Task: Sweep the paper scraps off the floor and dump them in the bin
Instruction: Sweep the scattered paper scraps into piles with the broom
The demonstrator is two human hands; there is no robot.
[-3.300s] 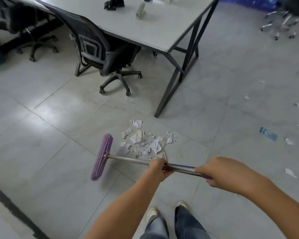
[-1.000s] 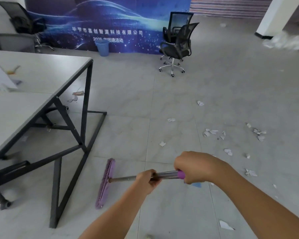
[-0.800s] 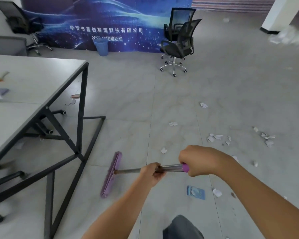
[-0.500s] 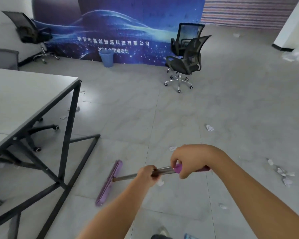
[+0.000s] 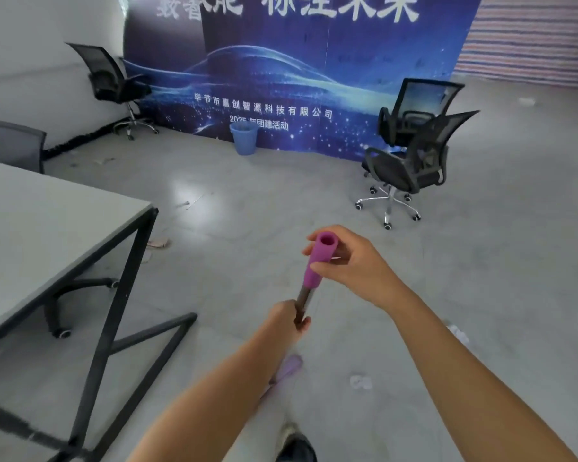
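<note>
A person's right hand [image 5: 354, 266] is pinching the purple grip [image 5: 321, 253] at the top of a broom [image 5: 309, 281] between thumb and curled fingers, just right of the frame's centre. The grip's hollow end is pointing up toward the camera. Directly below, the left hand [image 5: 286, 320] is wrapping its fingers tightly round the metal shaft [image 5: 303, 300], and the broom is standing close to upright.

The purple broom head [image 5: 286, 370] is showing only as a blur beside the left forearm, low in the centre. Whether it is touching the grey tiled floor [image 5: 247, 261] cannot be told. A crumpled paper scrap [image 5: 360, 382] is lying on the tiles just right of the broom head. A second scrap [image 5: 457, 333] is lying farther right, beside the right forearm. A shoe [image 5: 296, 443] is peeking in at the bottom edge.

A white-topped counter [image 5: 47, 211] on a black frame is filling the left side. The blue bin [image 5: 244, 138] is standing well apart from the broom in the upper centre, at the foot of a blue banner [image 5: 297, 71] with white Chinese lettering. Two black mesh office chairs [image 5: 411, 161] are crowding together at upper right, and a lone chair [image 5: 114, 85] is standing by the wall at upper left.
</note>
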